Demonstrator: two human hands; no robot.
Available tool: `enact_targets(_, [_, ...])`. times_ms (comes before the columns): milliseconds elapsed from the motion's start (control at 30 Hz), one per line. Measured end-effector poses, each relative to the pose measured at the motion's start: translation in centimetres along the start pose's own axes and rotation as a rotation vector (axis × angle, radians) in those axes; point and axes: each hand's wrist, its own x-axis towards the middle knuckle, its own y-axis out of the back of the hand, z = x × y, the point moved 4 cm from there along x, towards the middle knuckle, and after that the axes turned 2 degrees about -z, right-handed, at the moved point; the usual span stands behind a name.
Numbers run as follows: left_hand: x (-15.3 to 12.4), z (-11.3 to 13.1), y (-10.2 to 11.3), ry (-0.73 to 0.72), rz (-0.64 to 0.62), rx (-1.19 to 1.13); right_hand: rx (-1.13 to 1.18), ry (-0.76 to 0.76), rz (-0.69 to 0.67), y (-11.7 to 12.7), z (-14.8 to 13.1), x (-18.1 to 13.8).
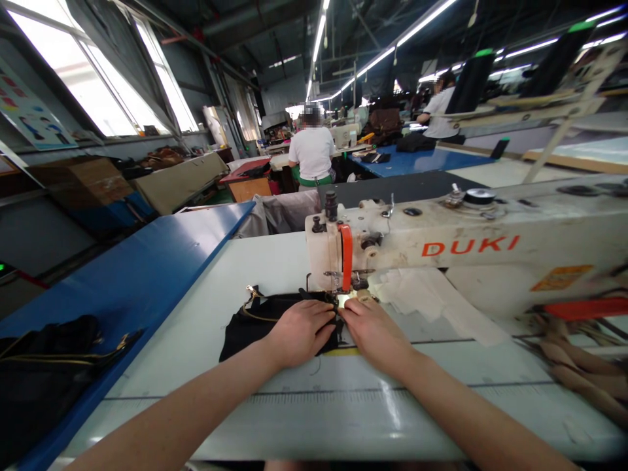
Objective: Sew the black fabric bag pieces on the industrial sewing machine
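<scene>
Your black cloth (248, 333) lies on the pale sewing table (206, 386), just in front of the sewing machine (402, 235) and to the left of its needle area, with its inner edge running up to the foot. It is a dark, matte piece, wider toward the left, where its outer edge slants down to a corner. A thin gold zip (260, 316) curves across its upper left part, and a shiny gold zip pull (252, 292) stands up at the far edge. The rest of its surface is plain black, partly covered by your hand.

Your left hand (305, 330) lies palm down on the cloth, fingers close together and stretched toward the needle area. Your right hand (369, 326) is just across from it, fingers bent, tips near the cloth's inner edge. You cannot tell whether either hand's fingers pinch the cloth or only press on it.

Behind your right hand, thin white sheets (441, 301) lie under the machine's arm.
</scene>
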Motion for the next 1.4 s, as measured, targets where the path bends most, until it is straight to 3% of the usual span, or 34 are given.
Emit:
enact_targets(467, [0.9, -1.4, -0.3, -0.034, 0.038, 0.028, 0.022, -0.052, 0.033, 0.4, 0.2, -0.4])
enact_targets(1000, [1.1, -1.4, -0.3, -0.042, 0.068, 0.013, 0.067, -0.059, 0.069, 0.5, 0.2, -0.6])
enact_targets(1100, [-0.7, -0.8, 0.5, -0.059, 0.062, -0.003, 0.079, -0.03, 0.082, 0.4, 0.2, -0.7])
enact_targets(1267, [-7.3, 2.1, 3.5, -0.096, 0.076, -0.008, 0.15, 0.075, 0.117, 0.3, -0.2, -1.3])
enact_targets(1400, [-12.3, 3.3, 4.8, 0.229, 0.251, -0.023, 0.275, 0.19, 0.118, 1.4, -3.2, -1.5])
